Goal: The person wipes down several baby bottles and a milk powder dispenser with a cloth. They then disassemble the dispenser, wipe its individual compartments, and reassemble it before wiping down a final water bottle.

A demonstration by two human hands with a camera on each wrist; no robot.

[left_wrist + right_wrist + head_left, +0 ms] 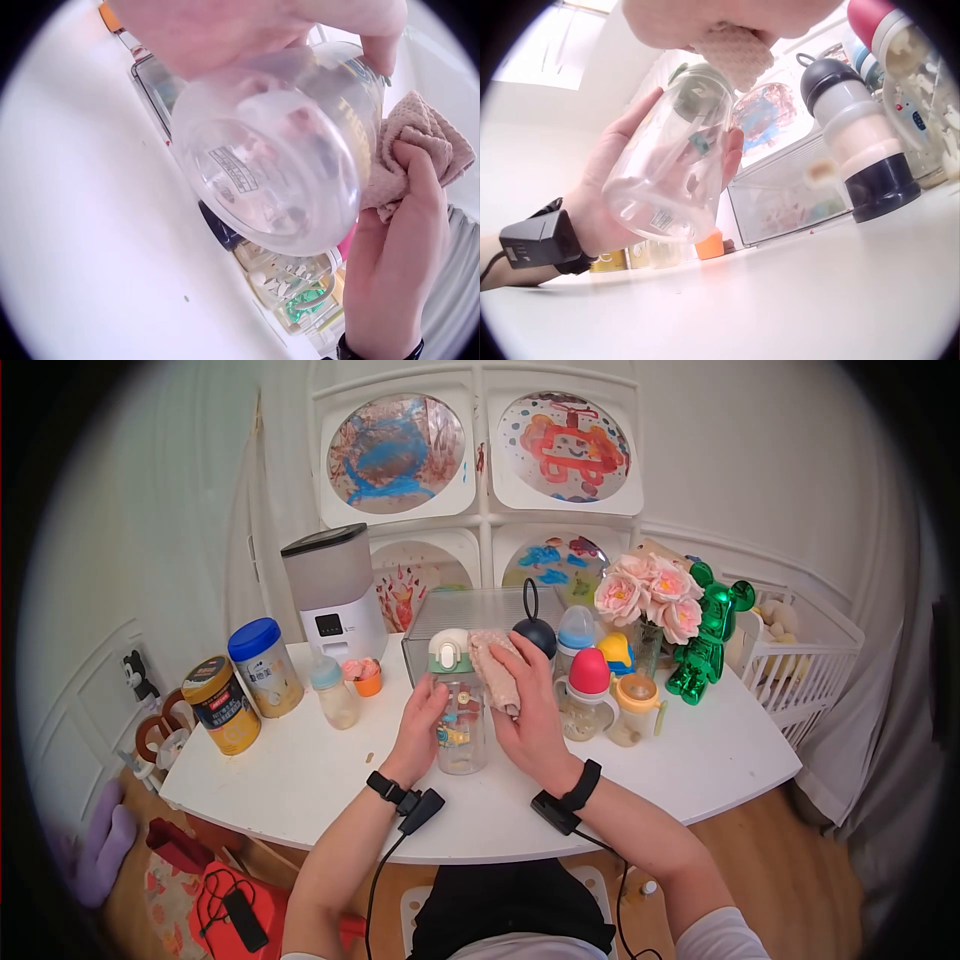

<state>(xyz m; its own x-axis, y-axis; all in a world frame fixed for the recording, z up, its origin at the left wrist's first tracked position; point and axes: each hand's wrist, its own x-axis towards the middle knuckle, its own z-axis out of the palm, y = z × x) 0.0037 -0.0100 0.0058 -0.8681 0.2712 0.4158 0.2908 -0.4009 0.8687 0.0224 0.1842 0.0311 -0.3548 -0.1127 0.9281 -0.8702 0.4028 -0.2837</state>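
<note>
My left hand (416,732) grips a clear drinking bottle (462,752) round its side. The bottle has a white and green flip lid (449,651) and printed pictures on its wall. In the right wrist view its base hangs above the white tabletop (780,300), and the bottle leans. My right hand (537,718) holds a bunched pink waffle cloth (494,668) against the bottle's side near the lid. The left wrist view shows the bottle's round base from below, with the cloth (420,146) pinched beside the wall under the right thumb.
Baby bottles (588,685), a dark stacked container with a loop (535,635) and a green bear figure (702,635) stand to the right. On the left are milk powder tins (222,710), another baby bottle (335,700) and an orange cup (368,682). A ribbed clear box (470,610) stands behind.
</note>
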